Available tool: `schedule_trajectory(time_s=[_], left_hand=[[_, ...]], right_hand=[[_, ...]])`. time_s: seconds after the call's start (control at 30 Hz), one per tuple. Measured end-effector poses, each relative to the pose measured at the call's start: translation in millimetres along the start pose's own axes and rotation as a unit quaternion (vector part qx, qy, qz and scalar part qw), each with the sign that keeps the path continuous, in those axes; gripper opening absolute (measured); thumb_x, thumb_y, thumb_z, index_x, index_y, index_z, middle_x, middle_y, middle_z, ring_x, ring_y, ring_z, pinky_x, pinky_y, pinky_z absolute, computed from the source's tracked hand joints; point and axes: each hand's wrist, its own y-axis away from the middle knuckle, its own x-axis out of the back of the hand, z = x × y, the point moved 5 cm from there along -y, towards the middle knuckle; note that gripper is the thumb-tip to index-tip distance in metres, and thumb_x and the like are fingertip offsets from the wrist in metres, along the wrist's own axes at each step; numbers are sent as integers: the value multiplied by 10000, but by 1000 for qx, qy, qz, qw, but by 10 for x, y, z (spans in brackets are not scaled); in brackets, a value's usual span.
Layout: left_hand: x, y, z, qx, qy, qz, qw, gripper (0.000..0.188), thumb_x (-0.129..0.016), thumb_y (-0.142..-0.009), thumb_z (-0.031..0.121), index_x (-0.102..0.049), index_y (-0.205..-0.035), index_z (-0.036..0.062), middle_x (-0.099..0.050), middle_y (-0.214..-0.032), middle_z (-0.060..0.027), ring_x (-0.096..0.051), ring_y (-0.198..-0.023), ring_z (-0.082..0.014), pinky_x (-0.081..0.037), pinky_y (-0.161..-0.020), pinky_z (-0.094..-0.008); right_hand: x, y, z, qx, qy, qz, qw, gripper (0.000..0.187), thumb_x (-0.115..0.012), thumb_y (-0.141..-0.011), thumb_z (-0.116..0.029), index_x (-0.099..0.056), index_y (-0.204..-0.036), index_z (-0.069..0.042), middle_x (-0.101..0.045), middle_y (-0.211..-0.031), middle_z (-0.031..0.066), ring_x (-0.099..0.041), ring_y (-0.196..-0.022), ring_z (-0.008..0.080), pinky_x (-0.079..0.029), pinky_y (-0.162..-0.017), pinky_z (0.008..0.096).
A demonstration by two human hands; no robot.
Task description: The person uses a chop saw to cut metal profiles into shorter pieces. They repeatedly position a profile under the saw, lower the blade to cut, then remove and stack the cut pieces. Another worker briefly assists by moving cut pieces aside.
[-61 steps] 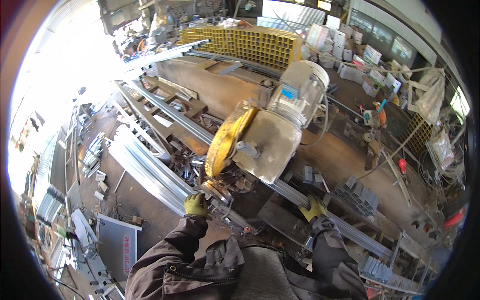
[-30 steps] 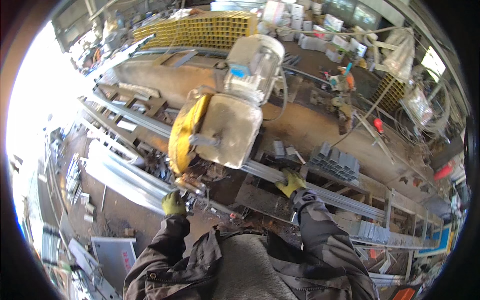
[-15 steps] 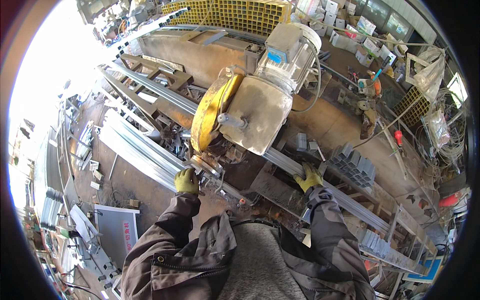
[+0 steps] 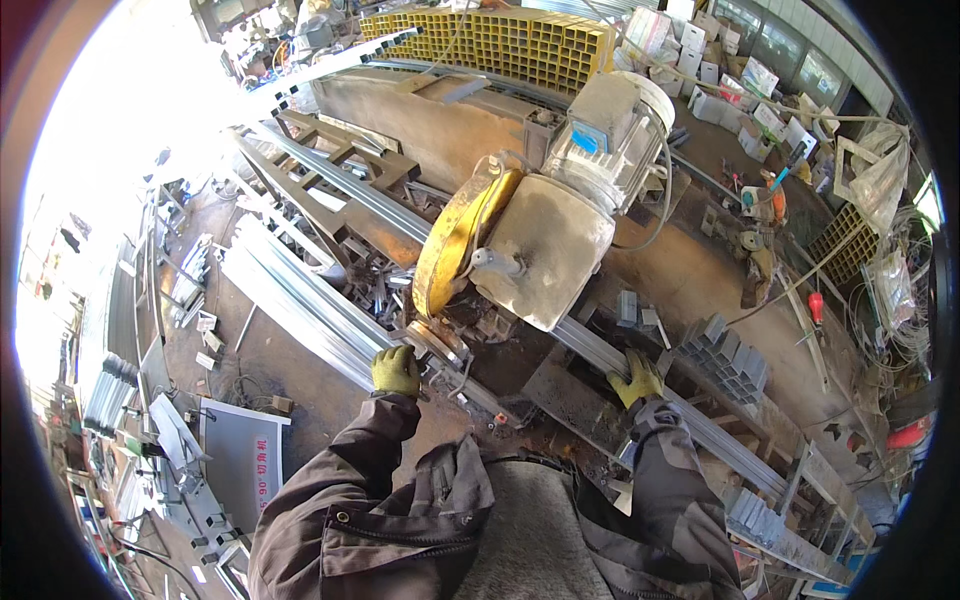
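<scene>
My gloved left hand (image 4: 396,371) is closed at the near end of a vise (image 4: 440,345), over what looks like its handle; the palm side is hidden. My gloved right hand (image 4: 635,379) rests on a bundle of long silver metal tubes (image 4: 715,436), thumb spread away from the fingers. The tubes run under a cut-off saw (image 4: 545,245) with a yellow blade guard (image 4: 455,245) and come out on its far left side. The blade itself is mostly hidden by the guard. A grey motor (image 4: 620,120) sits behind the saw head.
Long silver profiles (image 4: 300,300) lie on the floor at left. Short cut tubes (image 4: 725,355) are stacked right of my right hand. Yellow square tubes (image 4: 500,45) are piled at the back. A grey sign panel (image 4: 240,460) stands at lower left. Cables hang at far right.
The whole view has shifted, so the scene sits slightly farther right and lower. Both hands keep about the same places at the vise and on the tubes.
</scene>
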Motion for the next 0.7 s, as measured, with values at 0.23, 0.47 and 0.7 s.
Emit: schedule_trajectory(time_s=[0.23, 0.47, 0.7], left_hand=[[115, -16, 122, -30, -6, 46, 998, 193, -753, -1032, 185, -858, -1182, 123, -858, -1154, -157, -780, -1137, -460, -600, -1017, -612], [10, -8, 28, 1, -6, 11, 1000, 238, -767, -1013, 202, -863, -1224, 150, -860, -1191, -137, -765, -1188, -455, -576, -1086, -615], [-115, -5, -119, -46, 1, 7, 999, 255, -751, -1025, 174, -839, -1258, 115, -844, -1214, -172, -756, -1191, -478, -570, -1086, -622]], right_hand=[[51, 19, -42, 1, 0, -15, 1000, 916, -849, -1033, -591, -588, -1765, -105, -581, -1823, 233, -511, -1703, 463, -389, -1420, 568], [97, 19, -74, 24, -19, 9, 999, 923, -888, -988, -592, -627, -1733, -113, -635, -1769, 233, -559, -1656, 462, -413, -1398, 566], [112, 19, -101, -10, -4, -31, 999, 958, -814, -1012, -642, -587, -1768, -99, -573, -1826, 248, -502, -1707, 471, -381, -1428, 560]])
